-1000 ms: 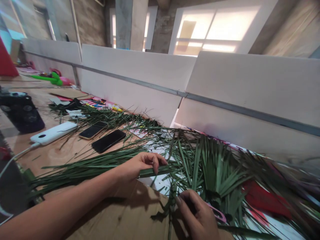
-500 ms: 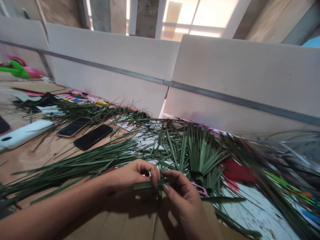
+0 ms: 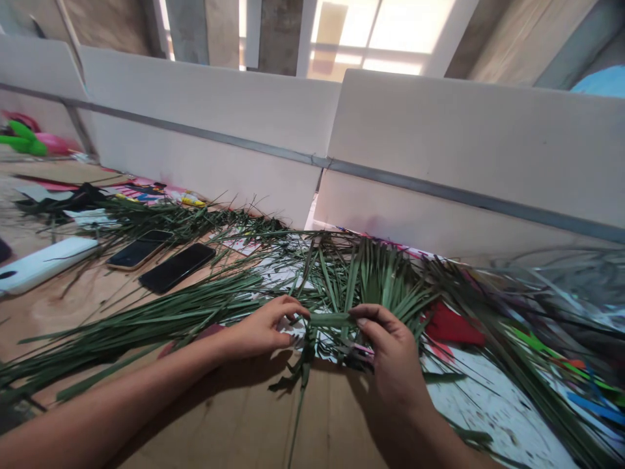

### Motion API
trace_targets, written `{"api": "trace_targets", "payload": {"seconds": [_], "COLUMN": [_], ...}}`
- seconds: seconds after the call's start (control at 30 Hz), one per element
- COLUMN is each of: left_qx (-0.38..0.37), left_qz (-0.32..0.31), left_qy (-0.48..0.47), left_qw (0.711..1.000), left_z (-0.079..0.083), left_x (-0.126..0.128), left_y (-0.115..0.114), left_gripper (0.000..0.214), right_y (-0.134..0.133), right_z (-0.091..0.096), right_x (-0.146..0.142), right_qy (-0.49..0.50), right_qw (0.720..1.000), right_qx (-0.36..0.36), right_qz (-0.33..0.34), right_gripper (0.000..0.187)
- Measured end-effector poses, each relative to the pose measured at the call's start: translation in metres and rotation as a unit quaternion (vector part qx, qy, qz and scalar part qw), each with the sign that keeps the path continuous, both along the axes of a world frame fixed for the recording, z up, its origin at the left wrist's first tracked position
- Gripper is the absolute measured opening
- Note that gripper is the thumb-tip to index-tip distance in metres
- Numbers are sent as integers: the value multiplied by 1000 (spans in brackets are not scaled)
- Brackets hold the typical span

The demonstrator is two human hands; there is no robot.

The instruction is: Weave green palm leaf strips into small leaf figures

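Since the earlier frame, our right hand [image 3: 393,345] has parted from our left hand [image 3: 267,327], pinching the leaf strip [image 3: 333,320] above the far edge of the cardboard [image 3: 239,423]. Our left curls loosely, its hold unclear. We judge this leaf-folding; the next move calls for steady tension.

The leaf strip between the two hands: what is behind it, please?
Behind the leaf strip lie more green leaves, then a pale panel. Whatever the strip and the right hand cover cannot be seen.

Cardboard [image 3: 258,417] beside the dangling leaf [image 3: 306,363] gives room; rightward, blurred fronds [image 3: 537,384] seemingly obstruct.
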State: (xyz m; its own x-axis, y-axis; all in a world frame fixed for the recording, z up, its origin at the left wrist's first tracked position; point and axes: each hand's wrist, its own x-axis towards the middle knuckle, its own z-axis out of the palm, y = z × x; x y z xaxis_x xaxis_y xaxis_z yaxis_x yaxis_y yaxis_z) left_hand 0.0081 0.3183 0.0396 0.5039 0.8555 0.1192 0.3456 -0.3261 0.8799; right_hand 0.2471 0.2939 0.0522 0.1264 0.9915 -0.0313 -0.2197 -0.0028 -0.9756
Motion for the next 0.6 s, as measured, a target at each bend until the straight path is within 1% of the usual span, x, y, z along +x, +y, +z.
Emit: {"api": "trace_targets", "payload": {"seconds": [0.1,0.2,0.3,0.43,0.47,0.5,0.6], "left_qx": [42,44,35,30,24,18,10], "left_qz": [-27,-24,-18,-53,-46,-26,83], "left_qy": [15,26,43,39,34,27,-10], "left_qw": [999,998,998,997,998,999,996], "left_z": [-7,-8,-4,-2,-2,-2,0], "left_x": [3,5,8,11,11,11,7], "left_y": [5,4,1,0,0,1,3], "left_gripper": [34,20,24,19,18,17,10], "right_y": [7,6,6,11,13,15,19], "right_z": [3,3,2,-2,-3,-4,-8], "right_x": [6,5,5,8,10,11,14], "right_qy": [-3,-18,-46,-114,-133,-149,-197], "right_qw": [1000,1000,998,990,987,983,975], "right_qx": [1,0,26,75,86,96,96], "right_qz": [-22,-17,-17,-32,-39,-44,-43], "right_gripper": [16,16,15,14,14,15,19]}}
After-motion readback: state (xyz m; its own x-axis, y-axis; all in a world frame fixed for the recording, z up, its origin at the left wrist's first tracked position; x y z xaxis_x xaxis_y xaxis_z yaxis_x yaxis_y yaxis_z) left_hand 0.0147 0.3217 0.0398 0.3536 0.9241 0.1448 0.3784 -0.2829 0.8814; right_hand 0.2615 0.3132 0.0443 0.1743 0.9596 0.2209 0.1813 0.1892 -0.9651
